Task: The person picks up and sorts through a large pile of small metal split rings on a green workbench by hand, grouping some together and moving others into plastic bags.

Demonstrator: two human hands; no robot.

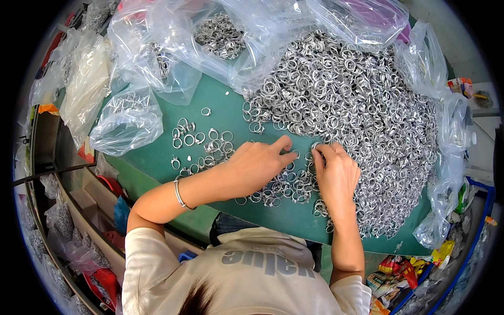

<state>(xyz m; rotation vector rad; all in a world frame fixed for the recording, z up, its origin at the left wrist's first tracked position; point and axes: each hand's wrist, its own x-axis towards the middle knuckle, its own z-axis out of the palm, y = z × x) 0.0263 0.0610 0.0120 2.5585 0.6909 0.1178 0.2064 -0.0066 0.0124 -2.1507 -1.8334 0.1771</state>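
Note:
A large heap of silver-coloured metal rings (362,100) covers the right half of the green table (173,107). My left hand (257,165) reaches over a looser spread of rings (286,189), its thumb and index finger apart with nothing visible between them. At the heap's left edge, my right hand (338,173) has its fingers curled and its fingertips together on a ring (315,145). The two hands face each other with a small gap between them. To the left lies a smaller scatter of rings (190,139). A bangle (179,194) circles my left wrist.
Clear plastic bags (128,121) line the table's far and left sides, one opened over more rings (220,37). Another plastic bag (433,226) hangs at the right edge. Drawers and shelves (79,205) with bagged pieces stand at left; colourful packets (394,273) lie at lower right.

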